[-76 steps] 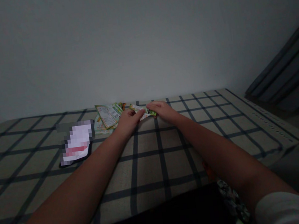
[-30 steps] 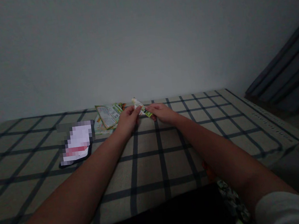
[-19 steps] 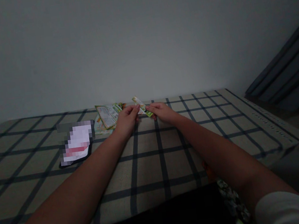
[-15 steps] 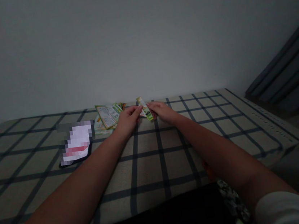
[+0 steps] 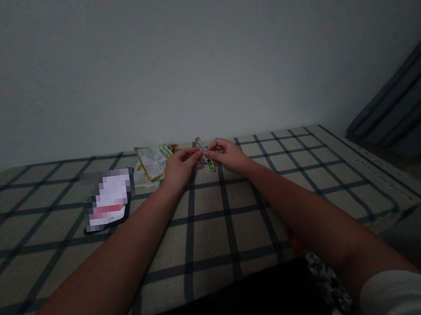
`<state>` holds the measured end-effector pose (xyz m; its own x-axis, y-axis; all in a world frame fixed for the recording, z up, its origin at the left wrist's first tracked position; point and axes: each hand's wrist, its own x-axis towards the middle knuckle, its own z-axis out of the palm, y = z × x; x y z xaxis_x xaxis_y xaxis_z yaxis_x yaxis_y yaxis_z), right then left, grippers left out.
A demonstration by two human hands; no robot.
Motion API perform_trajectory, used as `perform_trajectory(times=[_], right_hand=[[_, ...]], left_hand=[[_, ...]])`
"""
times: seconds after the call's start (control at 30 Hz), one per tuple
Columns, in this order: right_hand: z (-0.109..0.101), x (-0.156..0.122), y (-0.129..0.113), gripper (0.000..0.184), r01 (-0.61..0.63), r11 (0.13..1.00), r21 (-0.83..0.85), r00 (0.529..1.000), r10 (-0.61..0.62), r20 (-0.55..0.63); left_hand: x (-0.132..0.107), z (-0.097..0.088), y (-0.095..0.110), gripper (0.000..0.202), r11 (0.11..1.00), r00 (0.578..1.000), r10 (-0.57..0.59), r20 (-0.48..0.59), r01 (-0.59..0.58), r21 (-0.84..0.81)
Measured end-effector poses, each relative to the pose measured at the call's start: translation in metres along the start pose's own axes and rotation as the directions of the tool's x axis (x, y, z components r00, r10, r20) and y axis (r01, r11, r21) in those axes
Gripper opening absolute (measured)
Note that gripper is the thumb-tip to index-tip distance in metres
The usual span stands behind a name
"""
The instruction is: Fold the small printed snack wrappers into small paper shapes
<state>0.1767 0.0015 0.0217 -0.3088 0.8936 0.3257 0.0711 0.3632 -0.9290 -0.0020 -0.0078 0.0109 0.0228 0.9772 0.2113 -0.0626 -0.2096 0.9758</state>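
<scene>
Fingertips point(image 5: 199, 154) cover the middle of the narrow packet point(image 5: 211, 166). The phone point(image 5: 112, 192) at left is blurred by pixels; the picture's edge cuts off the curtain point(image 5: 410, 94) at right.

I get a dim, greyish feed: the wall point(image 5: 200, 77) is palest mid-frame, fading toward the corners, the curtain point(image 5: 409, 92) lies in shadow, pixel blocks mask the phone screen point(image 5: 111, 192), print on the held packet point(image 5: 211, 166) blurs, and wide-angle stretch enlarges the forearms point(image 5: 105, 267)
</scene>
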Motion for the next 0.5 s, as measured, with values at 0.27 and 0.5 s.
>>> perform_trajectory(times=[0.27,0.5], right_hand=[[0.001,0.001,0.002,0.028,-0.019,0.998,0.065,0.999,0.016,0.051],[-0.002,0.002,0.003,0.022,-0.004,0.999,0.051,1.000,0.003,0.012]], left_hand=[[0.000,0.001,-0.003,0.045,0.999,0.999,0.016,0.030,-0.015,-0.033],[-0.010,0.005,0.008,0.048,0.997,0.995,-0.027,0.095,0.034,-0.070]])
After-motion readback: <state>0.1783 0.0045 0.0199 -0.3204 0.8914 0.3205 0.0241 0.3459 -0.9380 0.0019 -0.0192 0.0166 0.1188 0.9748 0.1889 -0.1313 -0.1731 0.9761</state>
